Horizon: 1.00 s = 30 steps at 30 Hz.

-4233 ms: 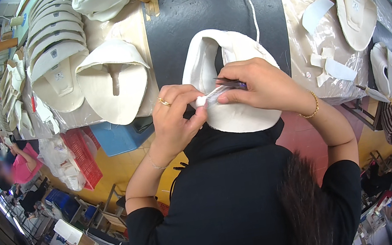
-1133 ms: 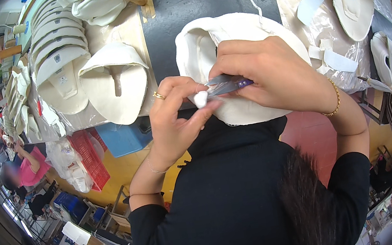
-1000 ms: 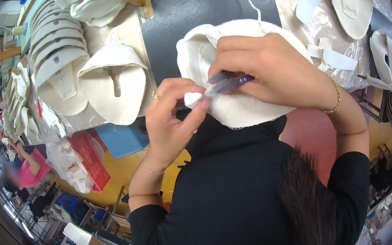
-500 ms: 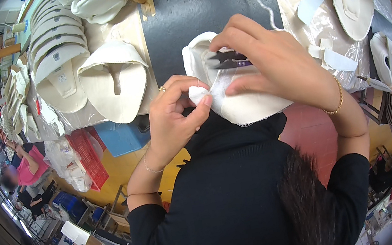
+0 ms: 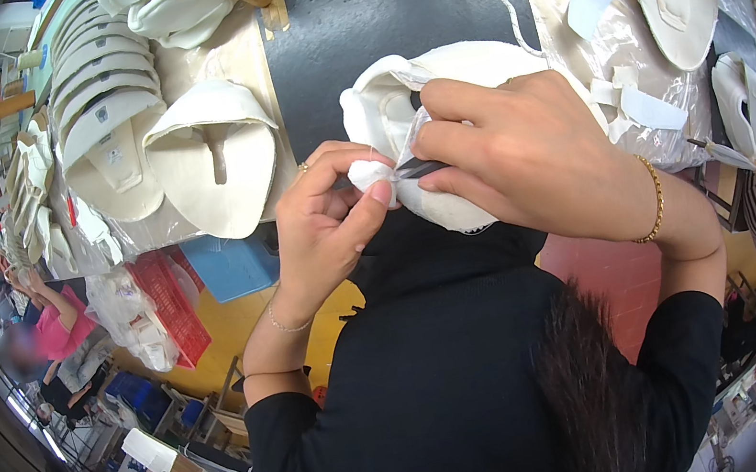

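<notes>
The left hand (image 5: 322,215) pinches a small white nub (image 5: 369,173) between thumb and fingers, probably to steady it for the dark snips (image 5: 420,168), which the right hand (image 5: 524,143) grips with fingers curled closed (handles hidden). The white shoe-shaped piece (image 5: 440,206) lies beneath the right hand, at the near edge of the surface (image 5: 232,58), presumably for easy reach.

You wear a black top (image 5: 449,400) with loose short sleeves, your left sleeve (image 5: 282,433) and right sleeve (image 5: 683,343) both ending near the elbow and leaving your forearms bare. Black cloth (image 5: 444,256) covers your lap too. Your left hand (image 5: 327,219) bears a gold-coloured ring (image 5: 304,167), its wrist a thin bracelet (image 5: 291,328). Behind your right hand (image 5: 520,144) is a thicker gold-coloured chain bracelet (image 5: 659,192). Your long, straight hair (image 5: 585,371) hangs down the right side of your chest.
</notes>
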Available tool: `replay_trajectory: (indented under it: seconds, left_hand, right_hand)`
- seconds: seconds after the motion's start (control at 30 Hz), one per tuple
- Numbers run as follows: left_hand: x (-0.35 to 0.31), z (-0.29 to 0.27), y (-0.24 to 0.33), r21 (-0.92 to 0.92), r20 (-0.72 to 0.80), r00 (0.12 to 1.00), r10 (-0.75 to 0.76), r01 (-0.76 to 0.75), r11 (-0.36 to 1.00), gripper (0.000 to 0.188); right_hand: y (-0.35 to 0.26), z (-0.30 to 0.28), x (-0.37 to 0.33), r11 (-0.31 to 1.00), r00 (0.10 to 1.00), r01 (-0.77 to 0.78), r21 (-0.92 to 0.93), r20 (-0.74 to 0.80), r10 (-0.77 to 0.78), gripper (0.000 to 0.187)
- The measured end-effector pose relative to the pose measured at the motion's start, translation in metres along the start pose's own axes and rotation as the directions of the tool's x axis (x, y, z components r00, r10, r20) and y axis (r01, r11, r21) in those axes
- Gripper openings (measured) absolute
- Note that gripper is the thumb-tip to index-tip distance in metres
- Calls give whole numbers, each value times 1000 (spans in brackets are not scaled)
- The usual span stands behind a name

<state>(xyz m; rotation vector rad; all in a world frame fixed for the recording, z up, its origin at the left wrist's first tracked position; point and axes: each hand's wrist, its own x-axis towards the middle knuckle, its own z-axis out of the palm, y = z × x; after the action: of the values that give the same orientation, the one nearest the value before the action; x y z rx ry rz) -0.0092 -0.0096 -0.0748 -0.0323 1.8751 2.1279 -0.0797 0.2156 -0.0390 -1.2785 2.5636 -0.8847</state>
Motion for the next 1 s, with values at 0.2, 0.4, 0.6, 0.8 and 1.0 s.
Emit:
replay_trajectory:
  seconds: [0.2, 0.4, 0.6, 0.8, 1.0]
  left_hand:
    - [0, 0, -1, -2, 6, 1000, 8, -8, 1000, 18]
    - [0, -1, -1, 23, 18, 1000, 15, -15, 1000, 18]
    - [0, 2, -1, 72, 22, 998, 56, -57, 996, 18]
    - [-1, 0, -2, 56, 17, 999, 50, -51, 997, 17]
    - [-1, 4, 0, 99, 40, 999, 9, -13, 995, 21]
  right_hand:
    - [0, 0, 4, 1000, 1000, 20, 1, -8, -20, 20]
    - [-1, -1, 4, 1000, 1000, 7, 13, 6, -7, 19]
    - [-2, -1, 6, 1000, 999, 0, -14, 42, 1, 18]
    - [5, 3, 1, 988, 996, -70, 136, -39, 75, 24]
    - [33, 15, 5, 893, 985, -168, 416, 109, 135, 44]
